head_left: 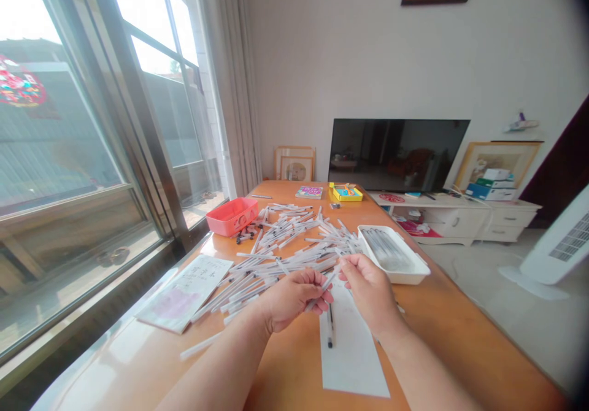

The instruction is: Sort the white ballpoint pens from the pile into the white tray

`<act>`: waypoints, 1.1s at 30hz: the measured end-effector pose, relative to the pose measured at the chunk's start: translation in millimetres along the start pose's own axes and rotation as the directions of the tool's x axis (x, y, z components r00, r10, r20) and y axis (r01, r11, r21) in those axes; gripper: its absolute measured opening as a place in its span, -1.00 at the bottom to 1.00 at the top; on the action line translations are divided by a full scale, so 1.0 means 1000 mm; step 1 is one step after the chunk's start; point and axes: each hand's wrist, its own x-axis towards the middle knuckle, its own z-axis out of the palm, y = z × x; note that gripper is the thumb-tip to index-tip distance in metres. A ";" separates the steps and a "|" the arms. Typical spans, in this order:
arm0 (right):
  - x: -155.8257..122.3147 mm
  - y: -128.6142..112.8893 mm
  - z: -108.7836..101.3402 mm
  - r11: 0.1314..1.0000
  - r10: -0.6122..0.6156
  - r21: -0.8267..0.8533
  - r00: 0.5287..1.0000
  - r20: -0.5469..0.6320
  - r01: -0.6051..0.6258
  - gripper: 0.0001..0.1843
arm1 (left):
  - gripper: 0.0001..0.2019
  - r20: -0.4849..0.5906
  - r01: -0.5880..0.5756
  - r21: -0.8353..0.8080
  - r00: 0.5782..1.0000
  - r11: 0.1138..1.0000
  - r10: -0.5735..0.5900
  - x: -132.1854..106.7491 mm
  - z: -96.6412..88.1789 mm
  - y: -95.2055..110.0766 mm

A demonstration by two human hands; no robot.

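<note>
My left hand (299,297) is closed around a translucent white pen barrel (328,281), which slants up to the right. At its upper end, the fingers of my right hand (368,285) are pinched together; what sits between them is too small to make out. Below both hands, a pen with a black end (330,331) lies on a long white sheet of paper (356,365). A wide heap of similar pen barrels (294,233) spreads over the table just beyond my hands. To the right stands a white tray (416,271) holding a bundle of thin, dark-lined sticks.
A red plastic basket (232,216) stands at the table's left edge, small black pieces (246,235) beside it. Nearer lies a notebook (186,294). At the wooden table's (276,187) far end are a colourful booklet (309,192) and a yellow box (347,193).
</note>
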 end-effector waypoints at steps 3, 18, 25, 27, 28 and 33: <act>-0.001 0.001 0.001 0.999 -0.023 -0.037 1.000 0.020 0.024 -0.60 | -0.82 -0.019 -0.001 -0.007 1.000 1.000 0.001 0.001 0.001 0.000; -0.006 -0.001 -0.001 0.800 -0.402 -0.438 0.908 0.114 0.409 -0.63 | -0.79 -0.030 -0.027 -0.037 0.999 0.999 0.026 0.001 0.000 -0.001; -0.007 -0.002 0.001 0.934 -0.144 -0.313 0.984 0.107 0.171 -0.62 | -0.80 -0.044 -0.023 0.026 0.999 0.999 0.024 0.002 0.000 -0.002; -0.007 -0.002 0.004 0.977 -0.052 -0.202 0.993 0.104 0.072 -0.61 | -0.79 -0.046 -0.031 0.069 0.998 0.997 0.034 0.001 0.000 -0.002; -0.006 -0.001 0.005 0.989 -0.018 -0.143 0.994 0.106 0.033 -0.60 | -0.79 -0.043 -0.039 0.085 0.998 0.996 0.043 0.001 0.000 -0.001; -0.006 -0.003 0.010 0.990 0.098 0.089 0.985 0.141 -0.111 -0.54 | -0.81 -0.019 -0.097 0.141 0.995 0.985 0.100 -0.002 -0.004 0.001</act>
